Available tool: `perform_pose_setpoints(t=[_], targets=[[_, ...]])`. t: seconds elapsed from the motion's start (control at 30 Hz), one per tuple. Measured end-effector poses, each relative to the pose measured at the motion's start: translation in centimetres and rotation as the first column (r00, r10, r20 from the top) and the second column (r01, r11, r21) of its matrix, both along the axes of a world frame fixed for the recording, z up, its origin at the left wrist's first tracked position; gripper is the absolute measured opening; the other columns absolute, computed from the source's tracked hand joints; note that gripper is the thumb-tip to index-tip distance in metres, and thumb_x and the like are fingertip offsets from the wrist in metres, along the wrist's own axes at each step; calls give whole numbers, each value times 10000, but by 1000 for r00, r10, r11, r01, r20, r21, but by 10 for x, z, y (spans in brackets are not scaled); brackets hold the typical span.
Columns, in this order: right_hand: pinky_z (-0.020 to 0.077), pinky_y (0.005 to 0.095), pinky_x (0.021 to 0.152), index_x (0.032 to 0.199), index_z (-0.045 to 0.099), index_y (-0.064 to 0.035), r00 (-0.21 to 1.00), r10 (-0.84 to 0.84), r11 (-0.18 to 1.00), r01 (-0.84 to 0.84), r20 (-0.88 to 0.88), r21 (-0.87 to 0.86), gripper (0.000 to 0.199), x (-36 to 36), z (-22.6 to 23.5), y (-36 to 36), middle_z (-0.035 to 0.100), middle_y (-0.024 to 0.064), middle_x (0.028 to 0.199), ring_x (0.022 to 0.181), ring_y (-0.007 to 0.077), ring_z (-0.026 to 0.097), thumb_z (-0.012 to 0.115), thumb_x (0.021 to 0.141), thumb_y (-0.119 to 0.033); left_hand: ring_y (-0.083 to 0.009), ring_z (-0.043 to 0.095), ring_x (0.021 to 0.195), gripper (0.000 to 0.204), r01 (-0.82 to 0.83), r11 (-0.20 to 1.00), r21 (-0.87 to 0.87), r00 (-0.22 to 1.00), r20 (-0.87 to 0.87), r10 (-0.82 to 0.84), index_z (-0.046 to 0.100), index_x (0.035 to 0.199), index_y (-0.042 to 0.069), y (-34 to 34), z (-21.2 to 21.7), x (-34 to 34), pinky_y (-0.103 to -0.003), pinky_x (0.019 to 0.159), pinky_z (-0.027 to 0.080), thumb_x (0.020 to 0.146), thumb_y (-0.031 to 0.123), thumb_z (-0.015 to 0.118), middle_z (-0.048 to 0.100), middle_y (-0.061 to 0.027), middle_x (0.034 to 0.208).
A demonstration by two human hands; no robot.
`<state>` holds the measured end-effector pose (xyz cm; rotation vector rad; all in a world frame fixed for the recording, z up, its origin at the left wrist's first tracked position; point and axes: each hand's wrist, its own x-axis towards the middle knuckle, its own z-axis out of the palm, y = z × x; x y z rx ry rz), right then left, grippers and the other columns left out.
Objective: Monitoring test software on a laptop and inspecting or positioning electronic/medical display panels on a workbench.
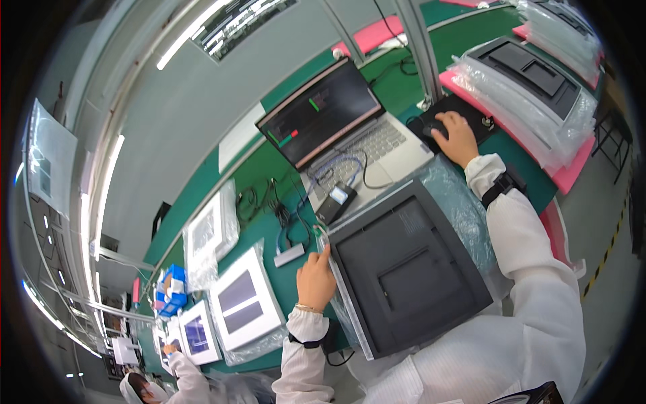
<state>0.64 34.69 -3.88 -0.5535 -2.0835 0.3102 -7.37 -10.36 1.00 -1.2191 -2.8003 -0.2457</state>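
My right hand (459, 138) rests over a dark computer mouse (428, 130) on a black mouse pad (474, 114). My left hand (316, 281) is at the left edge of a dark grey flat device (363, 262), which lies back side up in front of me. Its index finger stretches toward a cable end with a green connector (317, 230); the other fingers curl under, and what they hold is hidden. Beyond the device stands an open laptop (377, 151) with a dark screen. A small black box (336, 202) with a pale label sits on its near corner.
Clear plastic wrap (457, 209) lies under the device. White-framed panels (245, 303) on plastic lie to the left, near a blue bin (172, 289). Wrapped dark devices (531, 77) on pink foam are at right. Cables and a grey hub (289, 255) lie between. A co-worker (151, 389) sits lower left.
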Motion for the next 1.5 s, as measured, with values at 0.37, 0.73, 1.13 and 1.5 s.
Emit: perform_pose_setpoints(t=[0.37, 0.73, 1.13, 1.5], targets=[[461, 418, 907, 1030, 663, -71, 957, 282, 958, -277, 69, -78, 287, 11, 10, -15, 546, 149, 1132, 1022, 354, 558, 684, 771, -192, -32, 321, 440, 202, -486, 383, 786, 734, 605, -309, 555, 808, 43, 17, -31, -70, -215, 411, 230, 968, 148, 489, 383, 51, 548], [461, 399, 912, 1012, 677, -85, 964, 247, 968, -242, 96, -61, 283, 10, 12, -13, 551, 124, 1101, 1019, 325, 554, 681, 754, -200, -28, 247, 436, 215, -541, 261, 799, 675, 598, -432, 504, 761, 70, 20, -40, -64, -233, 409, 166, 961, 147, 482, 317, 69, 534], [463, 412, 907, 1025, 670, -103, 966, 236, 971, -231, 109, -53, 290, 10, 11, -13, 552, 122, 1094, 1017, 334, 553, 672, 756, -214, -21, 264, 444, 206, -586, 250, 770, 631, 628, -455, 511, 764, 71, 17, -44, -69, -219, 416, 175, 959, 135, 493, 337, 68, 546], [469, 417, 897, 1030, 670, -113, 983, 159, 985, -152, 90, -88, 302, 12, 10, -13, 557, 116, 1101, 1008, 336, 560, 693, 752, -228, -30, 249, 432, 233, -586, 243, 773, 622, 622, -476, 475, 744, 77, 15, -42, -72, -226, 408, 171, 966, 149, 480, 323, 56, 531]])
